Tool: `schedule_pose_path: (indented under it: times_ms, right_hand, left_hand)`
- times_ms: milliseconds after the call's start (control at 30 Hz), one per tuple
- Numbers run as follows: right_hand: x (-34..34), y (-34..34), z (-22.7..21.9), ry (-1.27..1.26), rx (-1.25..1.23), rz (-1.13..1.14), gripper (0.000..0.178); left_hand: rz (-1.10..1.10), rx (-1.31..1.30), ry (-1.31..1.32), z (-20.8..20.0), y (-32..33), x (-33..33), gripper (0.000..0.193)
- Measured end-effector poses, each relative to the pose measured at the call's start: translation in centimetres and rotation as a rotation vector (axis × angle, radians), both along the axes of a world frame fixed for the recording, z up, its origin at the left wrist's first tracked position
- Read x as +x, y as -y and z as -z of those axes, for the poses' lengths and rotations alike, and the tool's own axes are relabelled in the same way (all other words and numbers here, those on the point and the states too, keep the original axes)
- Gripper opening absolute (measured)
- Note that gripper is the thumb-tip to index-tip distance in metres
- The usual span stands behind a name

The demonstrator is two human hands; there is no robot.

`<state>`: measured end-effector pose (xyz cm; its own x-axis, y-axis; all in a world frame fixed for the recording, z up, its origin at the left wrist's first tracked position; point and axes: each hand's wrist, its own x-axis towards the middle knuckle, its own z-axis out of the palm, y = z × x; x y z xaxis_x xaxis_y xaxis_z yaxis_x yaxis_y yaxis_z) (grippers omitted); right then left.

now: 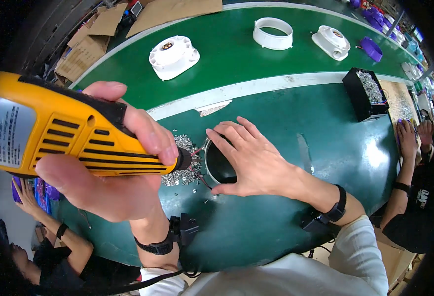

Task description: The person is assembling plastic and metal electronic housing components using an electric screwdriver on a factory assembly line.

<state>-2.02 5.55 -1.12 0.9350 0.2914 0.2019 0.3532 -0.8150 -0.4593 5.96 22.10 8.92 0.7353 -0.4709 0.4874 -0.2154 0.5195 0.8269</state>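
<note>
My left hand [123,163] is wrapped round a yellow-and-black power screwdriver [123,148], held level with its black chuck pointing right. The tip ends close to a pale ring-shaped part [206,167] lying on the green table. Over the right side of that ring spreads my right hand [249,163], its thumb and fingers gripping the rim from both sides and hiding much of it. Thin red and dark wires [199,176] run along the ring's left side. A heap of small silver screws [183,142] lies beneath the chuck, partly covered by the tool.
Along the raised green strip [217,54] stand two white housings [173,56] [331,42], a white ring [273,34] and a purple ring [371,49]. A black box of screws [367,93] sits far right. Cardboard [89,47] is back left. Co-workers' hands show at both sides.
</note>
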Motion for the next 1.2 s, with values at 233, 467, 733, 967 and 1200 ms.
schedule_pose_path:
  times_ms: [233, 467, 733, 967, 1200]
  right_hand:
    - [0.2, 1.7, -0.2, -0.017, 0.034, -0.278, 0.087]
    - [-0.5, 0.7, 0.9, 0.138, -0.07, 0.01, 0.078]
    - [0.0, 1.1, 1.0, 0.15, -0.001, -0.107, 0.069]
    - [0.1, 1.3, 1.1, 0.13, 0.002, -0.116, 0.065]
    - [0.1, 1.3, 1.2, 0.138, 0.007, -0.116, 0.064]
  left_hand:
    - [-0.026, 0.047, 0.009, 0.7, 0.3, 0.1, 0.085]
    - [-0.049, 0.056, 0.008, 1.4, 0.8, 0.2, 0.087]
    - [-0.036, 0.074, -0.007, 1.5, 1.1, -0.3, 0.086]
    - [0.022, 0.058, 0.015, 1.9, 1.4, -0.3, 0.086]
    - [0.001, 0.046, -0.032, 2.0, 2.0, -0.6, 0.083]
